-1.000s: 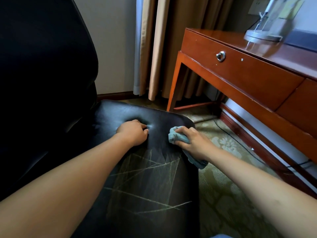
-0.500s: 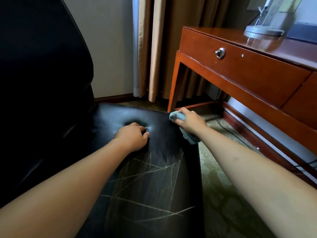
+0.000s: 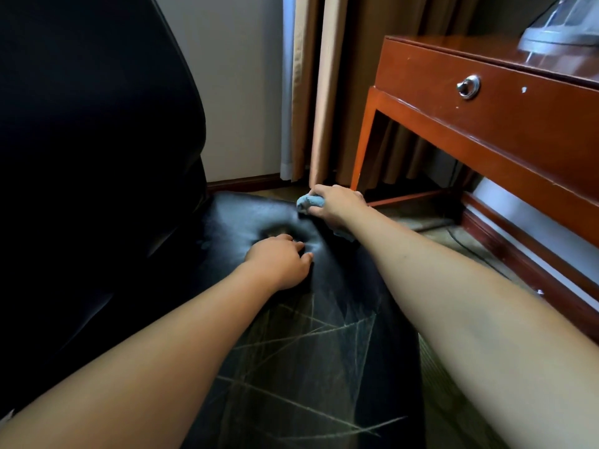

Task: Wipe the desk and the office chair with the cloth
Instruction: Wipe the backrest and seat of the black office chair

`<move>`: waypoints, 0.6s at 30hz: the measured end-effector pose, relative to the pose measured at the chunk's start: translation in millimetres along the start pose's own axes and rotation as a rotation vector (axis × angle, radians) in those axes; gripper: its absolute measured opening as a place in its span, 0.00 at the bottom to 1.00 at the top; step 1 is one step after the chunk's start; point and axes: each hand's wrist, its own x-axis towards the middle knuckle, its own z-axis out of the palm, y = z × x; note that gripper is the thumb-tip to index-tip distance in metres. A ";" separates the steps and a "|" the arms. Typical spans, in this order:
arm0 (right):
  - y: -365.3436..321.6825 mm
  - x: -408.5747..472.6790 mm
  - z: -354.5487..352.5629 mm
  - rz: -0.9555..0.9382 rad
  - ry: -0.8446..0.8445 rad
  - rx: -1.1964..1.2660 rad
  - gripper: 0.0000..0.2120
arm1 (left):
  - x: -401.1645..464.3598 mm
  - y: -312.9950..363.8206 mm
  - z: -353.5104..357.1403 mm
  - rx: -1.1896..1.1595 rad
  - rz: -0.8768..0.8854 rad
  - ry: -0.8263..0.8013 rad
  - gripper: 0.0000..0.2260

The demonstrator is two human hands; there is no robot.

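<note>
— Head view: the blue cloth (image 3: pixel 310 201) is bunched in the right hand (image 3: pixel 337 204), fingers curled round it, at the far right corner of the black chair seat (image 3: pixel 291 367).
— And the left hand (image 3: pixel 280 260)?
— Pressing the seat mid-cushion, fingers bent, holding nothing. Wooden worktop (image 3: pixel 505 124) stands far right.

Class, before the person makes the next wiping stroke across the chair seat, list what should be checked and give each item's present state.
1. Cloth in right hand grip: ok.
2. Cloth touching chair seat at its far edge: ok.
3. Left hand rests on seat, steadying it: ok.
4. Stroke path free: not ok, left hand lies mid-seat.
5. Pale marks on near seat wiped: not ok.
6. Cloth clean: cannot tell.
</note>
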 end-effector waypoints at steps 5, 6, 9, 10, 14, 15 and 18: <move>16.4 1.1 -4.3 -0.040 -0.053 0.100 0.20 | 0.6 -0.9 -3.3 0.004 0.012 -0.014 0.22; 19.5 0.2 -4.5 -0.039 -0.058 0.115 0.20 | -0.6 -2.0 -3.6 0.000 0.014 -0.016 0.22; 33.8 -10.1 -5.7 -0.030 -0.038 0.162 0.20 | -2.9 -1.8 -6.1 -0.004 0.020 -0.020 0.22; 40.1 -15.0 -5.6 -0.027 -0.034 0.177 0.20 | -3.8 -2.4 -6.5 -0.005 0.020 -0.017 0.22; 69.1 -46.4 -8.6 0.034 -0.019 0.235 0.19 | -6.0 -1.1 -8.1 -0.006 0.029 -0.016 0.22; 74.2 -56.6 -8.2 0.051 -0.010 0.244 0.19 | -6.7 -0.7 -8.4 -0.007 0.032 -0.017 0.22; 77.6 -93.4 -1.6 0.063 0.034 0.253 0.18 | -11.2 -0.3 -9.9 -0.008 0.039 -0.021 0.22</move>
